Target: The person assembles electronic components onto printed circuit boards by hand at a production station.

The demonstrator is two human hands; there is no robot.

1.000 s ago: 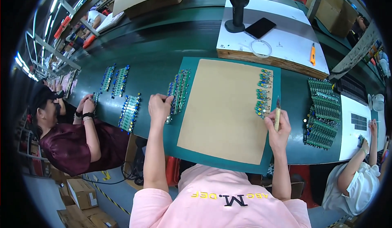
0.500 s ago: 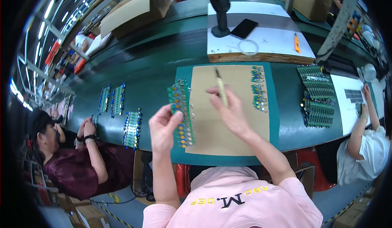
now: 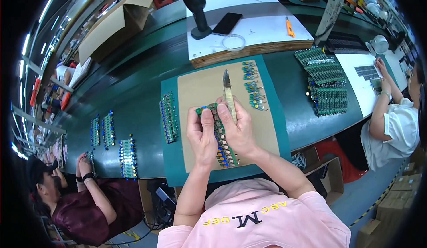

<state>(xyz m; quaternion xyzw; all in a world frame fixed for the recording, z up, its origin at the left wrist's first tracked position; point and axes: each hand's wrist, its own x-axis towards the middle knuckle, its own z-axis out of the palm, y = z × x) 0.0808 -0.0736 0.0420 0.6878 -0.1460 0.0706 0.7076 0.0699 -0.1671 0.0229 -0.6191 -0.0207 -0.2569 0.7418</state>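
A long green circuit board strip (image 3: 224, 148), with blue and yellow parts along it, hangs between my two hands over the brown sheet. My left hand (image 3: 202, 137) grips its upper left end, thumb on top. My right hand (image 3: 240, 133) presses its thumb to the strip's other side and also clasps a pair of cutting pliers (image 3: 228, 98). The pliers have pale handles and metal jaws aimed away from me. Left of the sheet lies another circuit board strip (image 3: 168, 117). Small separated board pieces (image 3: 253, 88) lie in groups at the sheet's right edge.
A brown sheet (image 3: 191, 83) lies on a teal mat (image 3: 273, 92). Beyond it, a white board (image 3: 262, 21) carries a black fan (image 3: 198, 14), a phone (image 3: 227, 23) and an orange cutter (image 3: 290, 27). Stacked circuit boards (image 3: 327, 86) stand right. Co-workers sit on both sides.
My right hand has come in to the strip, pliers still held; both thumbs now press on it. My left hand has moved right, away from the strip at the mat's left. The view has turned.
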